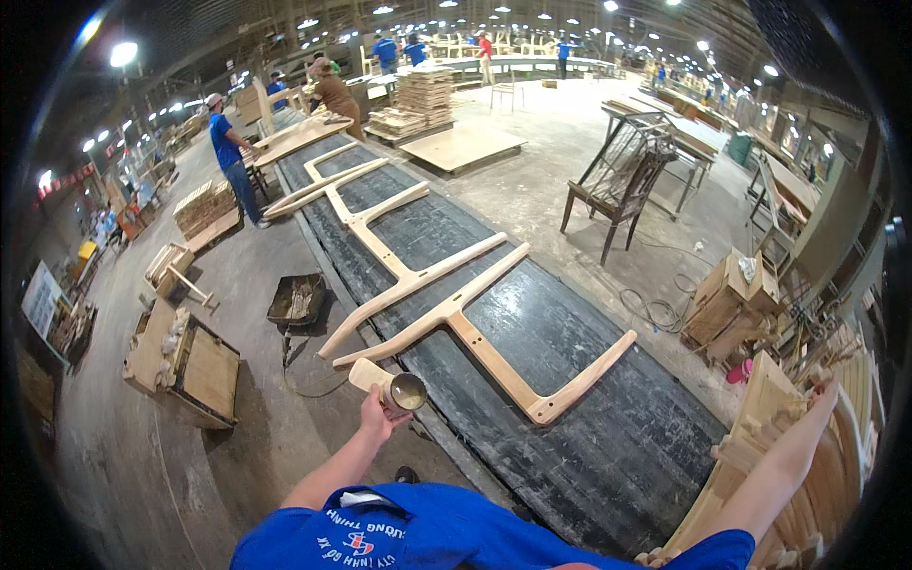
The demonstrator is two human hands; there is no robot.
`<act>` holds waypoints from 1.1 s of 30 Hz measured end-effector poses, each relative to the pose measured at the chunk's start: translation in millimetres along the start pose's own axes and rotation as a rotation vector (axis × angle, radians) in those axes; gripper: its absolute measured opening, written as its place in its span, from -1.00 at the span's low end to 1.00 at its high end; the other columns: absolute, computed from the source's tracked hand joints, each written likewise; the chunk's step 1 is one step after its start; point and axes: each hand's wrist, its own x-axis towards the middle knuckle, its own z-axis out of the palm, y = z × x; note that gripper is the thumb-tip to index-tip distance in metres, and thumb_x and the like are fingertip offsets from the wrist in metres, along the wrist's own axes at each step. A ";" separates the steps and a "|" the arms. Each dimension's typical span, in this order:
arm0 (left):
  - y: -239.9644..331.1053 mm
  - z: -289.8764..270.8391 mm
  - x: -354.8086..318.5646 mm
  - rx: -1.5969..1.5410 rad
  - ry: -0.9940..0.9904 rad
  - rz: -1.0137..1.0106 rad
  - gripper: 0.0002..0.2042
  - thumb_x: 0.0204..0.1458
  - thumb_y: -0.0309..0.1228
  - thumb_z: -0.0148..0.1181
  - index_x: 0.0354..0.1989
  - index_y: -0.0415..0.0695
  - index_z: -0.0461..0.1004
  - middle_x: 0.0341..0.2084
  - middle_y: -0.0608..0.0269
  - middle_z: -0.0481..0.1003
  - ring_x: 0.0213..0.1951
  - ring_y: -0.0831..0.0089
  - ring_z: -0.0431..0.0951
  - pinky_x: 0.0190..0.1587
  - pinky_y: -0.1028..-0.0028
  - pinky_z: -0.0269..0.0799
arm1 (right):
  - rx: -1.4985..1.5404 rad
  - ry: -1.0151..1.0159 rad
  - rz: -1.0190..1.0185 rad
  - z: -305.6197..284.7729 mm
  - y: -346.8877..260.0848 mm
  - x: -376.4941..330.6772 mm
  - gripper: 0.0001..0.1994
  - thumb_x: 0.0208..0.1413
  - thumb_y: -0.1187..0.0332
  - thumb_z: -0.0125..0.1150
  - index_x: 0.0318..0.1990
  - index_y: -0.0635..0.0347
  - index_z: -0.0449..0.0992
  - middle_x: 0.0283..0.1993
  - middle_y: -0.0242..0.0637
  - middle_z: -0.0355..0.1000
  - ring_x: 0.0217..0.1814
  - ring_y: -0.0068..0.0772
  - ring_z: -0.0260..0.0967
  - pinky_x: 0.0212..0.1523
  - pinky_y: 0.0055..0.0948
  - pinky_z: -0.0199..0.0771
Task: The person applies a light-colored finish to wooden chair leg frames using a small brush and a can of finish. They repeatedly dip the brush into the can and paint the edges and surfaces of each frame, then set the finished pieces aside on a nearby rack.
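Note:
My left hand [374,418] is closed around a round metal-looking can [407,390], whose open top faces up. Against that can sits a pale flat piece [368,374], rounded at its end; whether the same fingers hold it I cannot tell. Off to the right, my right hand [823,388] grips the upper end of a pale wooden chair part in a stack [760,418]; its fingertips are partly hidden. Before me a wooden chair frame part [489,359] lies flat on the black conveyor belt [608,456], with a similar frame part [408,285] just beyond.
Left of the belt stand a black tray [296,300] on the floor and a wooden box [190,370]. A dark chair [622,180] and a wooden cabinet [731,299] are on the right. Farther along, a person in blue [231,147] stands at the belt.

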 end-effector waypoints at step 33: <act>-20.1 -47.2 70.6 0.164 -0.504 -0.298 -0.51 0.20 -0.03 -0.35 0.08 -0.17 0.18 -0.03 0.04 0.28 0.00 0.12 0.36 -0.12 0.03 0.45 | 0.160 -0.537 -0.296 -207.5 114.4 -550.8 -0.54 0.01 0.24 0.06 -0.01 0.43 0.25 -0.55 -0.33 0.22 -0.62 -0.60 0.14 -0.72 -0.68 0.11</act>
